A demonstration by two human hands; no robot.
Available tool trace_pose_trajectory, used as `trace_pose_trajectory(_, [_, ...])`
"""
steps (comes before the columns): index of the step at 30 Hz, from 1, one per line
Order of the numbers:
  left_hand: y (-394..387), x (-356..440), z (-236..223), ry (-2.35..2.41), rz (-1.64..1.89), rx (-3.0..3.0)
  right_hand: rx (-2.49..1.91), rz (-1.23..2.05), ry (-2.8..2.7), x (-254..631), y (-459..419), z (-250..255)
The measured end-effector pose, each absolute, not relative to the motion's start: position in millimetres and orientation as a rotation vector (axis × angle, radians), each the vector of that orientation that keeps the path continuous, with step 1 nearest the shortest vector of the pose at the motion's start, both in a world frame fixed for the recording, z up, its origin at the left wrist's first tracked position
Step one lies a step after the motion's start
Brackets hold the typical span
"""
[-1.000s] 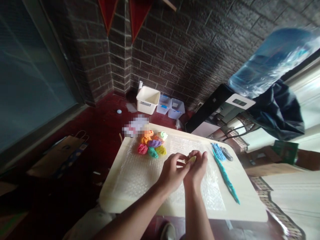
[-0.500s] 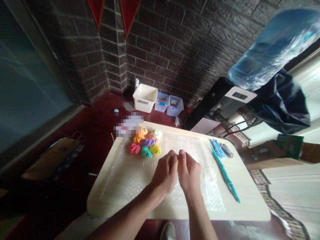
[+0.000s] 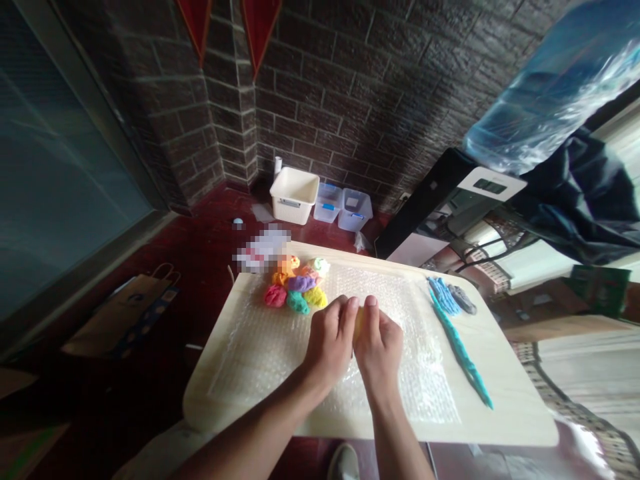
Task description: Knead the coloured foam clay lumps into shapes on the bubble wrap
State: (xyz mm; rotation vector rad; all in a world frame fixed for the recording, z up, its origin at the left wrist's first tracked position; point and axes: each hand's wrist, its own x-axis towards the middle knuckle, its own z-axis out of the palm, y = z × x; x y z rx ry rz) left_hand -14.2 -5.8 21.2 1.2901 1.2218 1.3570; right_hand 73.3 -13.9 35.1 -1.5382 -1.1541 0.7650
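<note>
A cream bin (image 3: 291, 212) is standing on the dark red floor (image 3: 210, 230) beside two clear bins (image 3: 353, 220), near the brick wall (image 3: 320, 100). A paper bag (image 3: 113, 313) is lying at left; red pennants (image 3: 258, 30) are hanging, and a blue bottle (image 3: 555, 93) is resting at right.

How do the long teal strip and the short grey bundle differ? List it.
The long teal strip is slender and bright; the short grey bundle is stubby and dull. The strip stretches towards the near edge, the bundle sits by the far right corner. Both lie on the pale wooden table.
</note>
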Motion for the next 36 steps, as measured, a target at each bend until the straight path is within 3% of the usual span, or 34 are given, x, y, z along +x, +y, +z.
trace_pose_trajectory(5, [-5, -14, 19, 1.062, 1.2, 0.985, -1.496, 0.81, -0.99, 72, -13, 32])
trace_pose_trajectory(12, [-3, -22, 21, 1.24, 1.301, 1.299, -1.488, 0.687, -1.207, 85, -8, 39])
trace_pose_trajectory(19, [-3, -23, 22, 1.094, 1.199, 1.474, -1.491, 0.999, -1.274, 95, -7, 49])
trace_pose_trajectory(23, [-9, -22, 22, 1.01, 1.133, 1.269, -1.479, 0.864, -1.183, 90, -7, 44])
trace_pose_trajectory(28, [-10, -20, 21, 0.983, 1.098, 1.498, -1.489, 0.768, -1.028, 95, -5, 31])
trace_pose_trajectory(36, [-4, -19, 9, 0.968, 1.155, 1.686, -1.477, 0.628, -1.462, 110, -4, 47])
